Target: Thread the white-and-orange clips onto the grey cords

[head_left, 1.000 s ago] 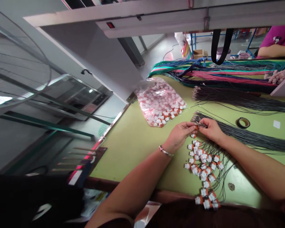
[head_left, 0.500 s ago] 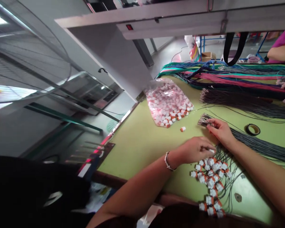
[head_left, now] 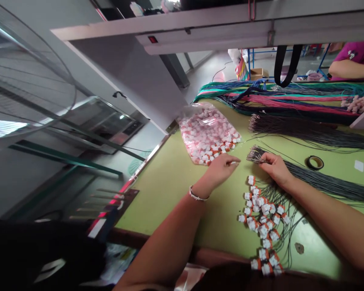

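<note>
My left hand [head_left: 222, 167] is beside the clear bag [head_left: 209, 129] of white and orange connector housings. Its fingers are bent together over the spot where a loose connector lay; a small white bit shows at the fingertips. My right hand [head_left: 274, 167] pinches the dark wires near the metal-tipped end of a wire bundle [head_left: 327, 180]; exactly how many wires it grips is hidden. Below it lies a cluster of connectors [head_left: 263, 220], white and orange, fitted on dark wires that run back beneath my right hand and forearm.
A second dark wire bundle [head_left: 309, 131] lies behind, with long coloured wires [head_left: 291, 99] farther back. A roll of black tape [head_left: 314, 162] rests at right. A black strap [head_left: 288, 66] hangs from the overhead shelf. Across the table is another person's arm [head_left: 350, 68].
My left hand has moved from the wires up and left to the loose connector by the bag. One more connector now sits at the cluster's top. My right hand stays at the bundle.
</note>
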A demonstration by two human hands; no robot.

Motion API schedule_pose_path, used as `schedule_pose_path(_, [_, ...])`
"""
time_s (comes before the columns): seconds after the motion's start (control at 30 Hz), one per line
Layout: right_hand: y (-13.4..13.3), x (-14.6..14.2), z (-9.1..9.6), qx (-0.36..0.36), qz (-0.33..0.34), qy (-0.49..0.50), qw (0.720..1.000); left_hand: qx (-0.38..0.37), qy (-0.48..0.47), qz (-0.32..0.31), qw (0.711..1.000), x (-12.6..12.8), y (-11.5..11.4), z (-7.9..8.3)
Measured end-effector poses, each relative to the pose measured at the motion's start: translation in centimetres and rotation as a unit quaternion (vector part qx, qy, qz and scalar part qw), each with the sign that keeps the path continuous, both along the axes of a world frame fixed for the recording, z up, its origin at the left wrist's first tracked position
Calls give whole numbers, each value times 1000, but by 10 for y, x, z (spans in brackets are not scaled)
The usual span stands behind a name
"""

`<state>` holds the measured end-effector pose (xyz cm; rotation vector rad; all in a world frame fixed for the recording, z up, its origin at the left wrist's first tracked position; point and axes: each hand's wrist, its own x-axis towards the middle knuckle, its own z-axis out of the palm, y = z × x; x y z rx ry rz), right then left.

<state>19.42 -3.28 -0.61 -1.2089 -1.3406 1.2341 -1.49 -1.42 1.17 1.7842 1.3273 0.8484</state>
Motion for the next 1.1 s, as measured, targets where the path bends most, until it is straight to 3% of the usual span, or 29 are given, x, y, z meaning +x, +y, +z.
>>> schedule_pose_path(0.1, [0, 0, 2, -9, 16, 0, 1000, -138, -118, -13, 983, 11, -6, -2])
schedule_pose_path(0.2, [-1, 1, 3, -10, 28, -4, 1000, -270, -270, -14, 924, 23, -11, -6])
schedule_pose_path(0.3, [-2, 1, 4, -8, 31, -17, 999, -325, -398, 5, 858, 30, -12, -10])
schedule_pose_path(0.4, [-2, 1, 4, -4, 33, -28, 999, -340, -437, 15, 832, 32, -11, -13])
schedule_pose_path(0.57, [-1, 1, 6, -16, 35, -18, 999, -347, -453, 3, 821, 30, -10, -13])
schedule_pose_path(1.1, [0, -1, 3, -25, 37, -48, 998, -318, -442, -22, 838, 31, -14, -13])
